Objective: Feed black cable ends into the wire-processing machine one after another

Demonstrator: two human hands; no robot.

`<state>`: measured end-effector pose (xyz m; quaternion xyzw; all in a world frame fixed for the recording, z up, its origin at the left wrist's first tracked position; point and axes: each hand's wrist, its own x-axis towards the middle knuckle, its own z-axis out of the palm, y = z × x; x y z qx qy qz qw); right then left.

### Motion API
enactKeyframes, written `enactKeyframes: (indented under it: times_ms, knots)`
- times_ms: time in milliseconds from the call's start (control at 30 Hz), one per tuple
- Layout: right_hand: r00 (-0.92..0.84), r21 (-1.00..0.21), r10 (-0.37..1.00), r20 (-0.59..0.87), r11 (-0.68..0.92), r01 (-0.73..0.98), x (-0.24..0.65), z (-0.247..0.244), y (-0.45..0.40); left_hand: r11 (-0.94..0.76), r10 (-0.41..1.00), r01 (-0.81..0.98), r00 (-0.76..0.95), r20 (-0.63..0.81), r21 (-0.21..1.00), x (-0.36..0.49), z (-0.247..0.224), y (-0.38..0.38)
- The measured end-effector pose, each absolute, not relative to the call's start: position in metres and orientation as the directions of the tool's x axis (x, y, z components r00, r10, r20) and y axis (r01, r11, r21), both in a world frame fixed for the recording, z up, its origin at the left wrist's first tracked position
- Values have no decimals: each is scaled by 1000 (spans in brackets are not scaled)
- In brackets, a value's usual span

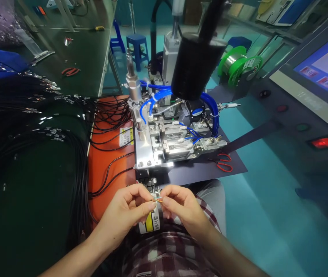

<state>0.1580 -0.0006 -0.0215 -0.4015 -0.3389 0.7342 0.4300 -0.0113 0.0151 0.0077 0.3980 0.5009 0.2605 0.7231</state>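
Thin coloured wires (158, 199), one orange and one pale blue or green, run between my fingertips in front of my body. My left hand (132, 206) pinches them from the left between thumb and index finger. From the right, my right hand (182, 206) pinches the wires' other side, its fingertips close to the left ones. Just beyond the fingers is the front of a metal machine (152, 152) with pneumatic cylinders and blue air tubes. A yellow and white label (149, 223) shows beneath my hands.
Bundles of black cables (79, 169) lie on the dark table at left and over an orange surface (102, 169). Red-handled scissors (224, 163) rest right of the machine. A green wire spool (238, 65), a lit screen (325, 69) and blue stools (137, 44) stand around.
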Motion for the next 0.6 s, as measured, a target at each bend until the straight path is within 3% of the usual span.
enactKeyframes:
  times_ms: [267,600]
  knots:
    - [-456,-727,834,-310,-517,-451,159,-25,1,612,728,-84,448,-519,786,-13,5,16]
    - [-273,-867,902,-334,-408,-285,150,-17,-6,578,763,-82,406,-503,812,-12,3,13]
